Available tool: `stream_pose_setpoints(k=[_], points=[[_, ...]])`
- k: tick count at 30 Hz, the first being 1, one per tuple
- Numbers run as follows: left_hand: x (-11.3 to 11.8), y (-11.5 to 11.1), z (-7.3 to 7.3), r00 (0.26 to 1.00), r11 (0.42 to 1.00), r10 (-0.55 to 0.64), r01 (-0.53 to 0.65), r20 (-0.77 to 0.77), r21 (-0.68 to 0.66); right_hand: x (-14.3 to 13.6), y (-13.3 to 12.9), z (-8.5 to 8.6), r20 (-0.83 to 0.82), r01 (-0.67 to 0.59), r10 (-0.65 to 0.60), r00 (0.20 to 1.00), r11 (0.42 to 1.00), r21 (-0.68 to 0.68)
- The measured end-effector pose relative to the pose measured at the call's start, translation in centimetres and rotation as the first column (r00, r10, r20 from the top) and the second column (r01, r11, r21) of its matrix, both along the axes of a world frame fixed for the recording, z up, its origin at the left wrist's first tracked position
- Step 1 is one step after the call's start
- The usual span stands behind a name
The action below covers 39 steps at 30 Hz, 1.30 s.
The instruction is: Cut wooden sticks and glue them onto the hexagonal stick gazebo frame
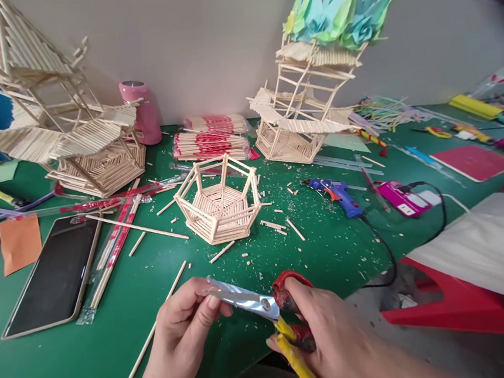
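Observation:
Low over the table's front edge, my right hand (330, 329) is wrapped around the red handles of a pair of scissors (244, 301). Their blades point left and are a little apart. My left hand (184, 324) is closed, thumb and fingers pinched at the blade tips; what sits between them is too small to make out. A bent yellow piece (296, 361) runs below the scissors' pivot, beside my right hand. Just beyond my hands stands a many-sided stick frame (214, 230) with a woven-looking floor. One long thin stick (138, 358) lies left of my left hand.
Two tiered stick pavilions (95, 167) (292, 141) stand at the back, with wrapped stick bundles (210, 145) between them. A pink flask (146, 116), a tablet-like device (52, 277), and a blue glue gun (336, 196) with its cord lie around. Offcuts litter the green table (241, 272).

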State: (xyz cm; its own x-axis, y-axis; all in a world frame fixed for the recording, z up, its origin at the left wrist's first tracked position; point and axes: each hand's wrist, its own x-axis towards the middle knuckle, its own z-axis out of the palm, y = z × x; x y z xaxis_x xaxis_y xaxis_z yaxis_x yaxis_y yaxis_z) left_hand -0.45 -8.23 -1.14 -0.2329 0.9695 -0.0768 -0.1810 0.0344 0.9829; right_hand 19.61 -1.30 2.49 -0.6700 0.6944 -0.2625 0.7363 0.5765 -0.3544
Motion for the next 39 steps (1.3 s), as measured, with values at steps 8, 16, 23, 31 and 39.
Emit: stream_pose_setpoints(k=[8,16,23,31,39], points=[[0.5,0.2,0.2,0.994,0.999,-0.022,0.026,0.103,-0.035,-0.3,0.3,-0.5,-0.188,0.125,-0.176,0.966,0.959,-0.255],[1.9,-0.3,0.5,0.836,0.984,0.087,0.014,0.542,-0.18,0.5,0.8,-0.1,-0.384,0.107,-0.402,0.831,0.794,-0.599],[1.7,-2.0,0.3,0.99,0.969,0.117,-0.13,-0.077,-0.209,1.3,1.0,-1.5,-0.488,0.206,-0.44,0.754,0.864,-0.459],[-2.0,-0.6,-1.0,0.199,0.981,0.145,-0.158,-0.969,0.114,2.7,2.5,-3.9,-0.619,0.403,-0.613,0.491,0.79,-0.462],[-1.5,1.3,-2.3,-0.021,0.988,0.082,-0.132,-0.996,0.084,4.2,4.2,-4.8,-0.652,0.437,-0.613,0.446,0.785,-0.439]])
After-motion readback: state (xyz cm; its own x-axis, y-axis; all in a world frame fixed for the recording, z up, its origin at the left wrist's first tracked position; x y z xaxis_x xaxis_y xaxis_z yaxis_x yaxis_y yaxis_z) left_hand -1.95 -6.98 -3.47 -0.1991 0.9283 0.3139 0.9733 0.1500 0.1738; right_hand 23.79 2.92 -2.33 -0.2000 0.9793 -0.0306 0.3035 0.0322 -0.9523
